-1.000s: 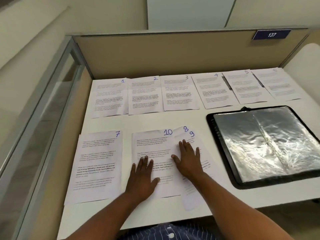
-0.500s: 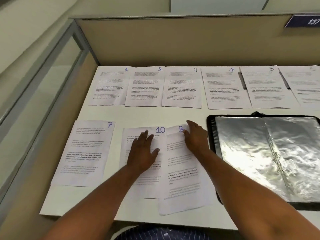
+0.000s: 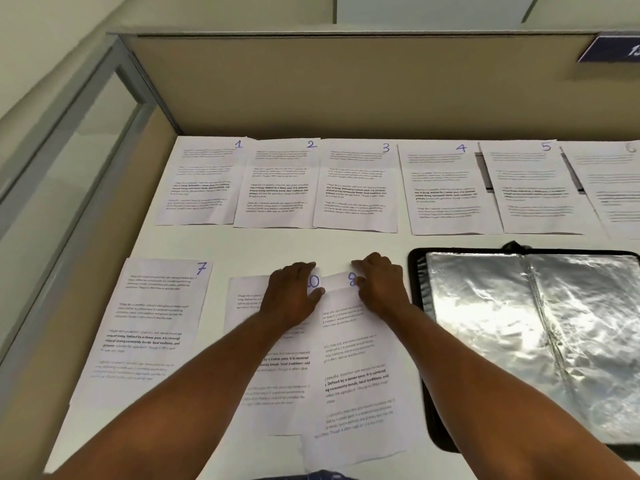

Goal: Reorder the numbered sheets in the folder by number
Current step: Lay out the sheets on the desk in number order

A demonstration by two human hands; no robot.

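Sheets numbered 1 [image 3: 204,181], 2 [image 3: 278,183], 3 [image 3: 356,187], 4 [image 3: 445,190] and 5 [image 3: 535,188] lie in a row at the back of the white desk [image 3: 277,245], with a faint sheet 6 [image 3: 613,188] at the right edge. Sheet 7 [image 3: 149,327] lies front left. In the front middle, sheet 10 [image 3: 273,368] is overlapped by sheet 8 [image 3: 356,375]. My left hand [image 3: 294,296] presses flat on the top of sheet 10. My right hand [image 3: 379,287] rests on the top corner of sheet 8, fingers bent at its edge. The open folder [image 3: 540,341] lies right, showing shiny plastic sleeves.
A tan partition wall [image 3: 346,84] closes the back of the desk, and a glass panel with a grey frame [image 3: 69,161] runs along the left. A blue number plate [image 3: 613,48] hangs at the top right. The desk's front edge is near my body.
Both hands slid up to the top edges of sheets 10 and 8. The 9 seen a second ago beside the 8 is now hidden. The camera view shifted left and closer.
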